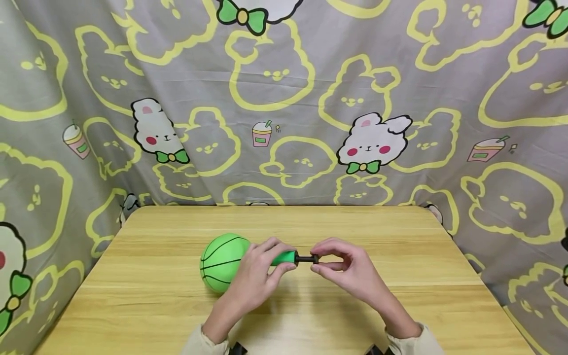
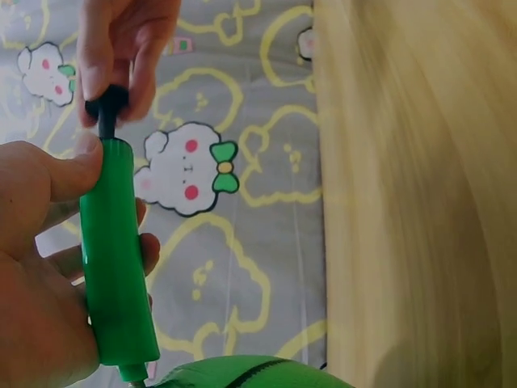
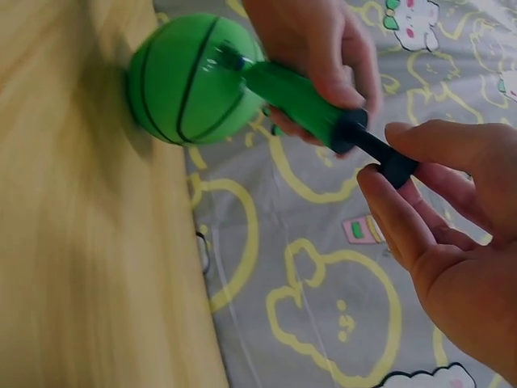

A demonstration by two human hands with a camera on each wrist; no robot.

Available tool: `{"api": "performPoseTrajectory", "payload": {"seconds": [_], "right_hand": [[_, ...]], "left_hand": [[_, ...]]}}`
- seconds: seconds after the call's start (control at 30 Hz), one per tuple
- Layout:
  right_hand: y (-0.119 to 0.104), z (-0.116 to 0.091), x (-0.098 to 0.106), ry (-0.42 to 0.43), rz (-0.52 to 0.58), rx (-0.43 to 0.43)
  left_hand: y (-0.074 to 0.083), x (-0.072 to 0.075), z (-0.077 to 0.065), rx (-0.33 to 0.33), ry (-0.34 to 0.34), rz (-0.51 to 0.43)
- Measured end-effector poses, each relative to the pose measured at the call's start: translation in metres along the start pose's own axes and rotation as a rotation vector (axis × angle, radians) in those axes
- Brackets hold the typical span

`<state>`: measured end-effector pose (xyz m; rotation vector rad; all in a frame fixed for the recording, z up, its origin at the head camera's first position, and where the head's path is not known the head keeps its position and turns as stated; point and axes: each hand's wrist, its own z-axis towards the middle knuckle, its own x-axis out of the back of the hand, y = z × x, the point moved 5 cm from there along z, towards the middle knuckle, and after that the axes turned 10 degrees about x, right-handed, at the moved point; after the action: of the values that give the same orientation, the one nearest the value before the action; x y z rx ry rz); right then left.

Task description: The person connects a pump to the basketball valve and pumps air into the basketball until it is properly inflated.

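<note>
A green ball (image 1: 220, 264) with black basketball lines sits on the table, left of the middle. My left hand (image 1: 262, 268) grips the green barrel of a small hand pump (image 1: 284, 258), thumb on the near side. In the left wrist view the pump (image 2: 119, 259) ends in a narrow tip right at the ball (image 2: 250, 373). With thumb and fingertips my right hand (image 1: 350, 266) pinches the black handle (image 3: 396, 168) at the other end. A short length of black rod shows between handle and barrel.
The wooden table (image 1: 355, 315) carries the ball and lies under both hands. A grey curtain (image 1: 284, 108) with yellow animal outlines hangs behind its back edge and along both sides.
</note>
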<state>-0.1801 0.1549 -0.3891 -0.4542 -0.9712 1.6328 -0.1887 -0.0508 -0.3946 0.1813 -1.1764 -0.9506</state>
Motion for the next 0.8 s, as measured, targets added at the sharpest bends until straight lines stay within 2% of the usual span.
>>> {"api": "performPoseTrajectory", "payload": {"seconds": [0.47, 0.57, 0.7, 0.8], "right_hand": [[-0.015, 0.001, 0.035, 0.026, -0.024, -0.012], [-0.018, 0.0, 0.042, 0.034, -0.027, -0.015], [-0.019, 0.001, 0.045, 0.047, -0.014, -0.019], [-0.016, 0.001, 0.042, 0.051, -0.017, 0.009]], "left_hand": [[-0.016, 0.017, 0.004, -0.009, 0.069, 0.008], [-0.019, 0.021, 0.005, 0.012, 0.061, 0.004], [-0.019, 0.023, 0.006, 0.019, 0.072, 0.011], [-0.015, 0.02, 0.005, -0.014, 0.097, 0.02]]}}
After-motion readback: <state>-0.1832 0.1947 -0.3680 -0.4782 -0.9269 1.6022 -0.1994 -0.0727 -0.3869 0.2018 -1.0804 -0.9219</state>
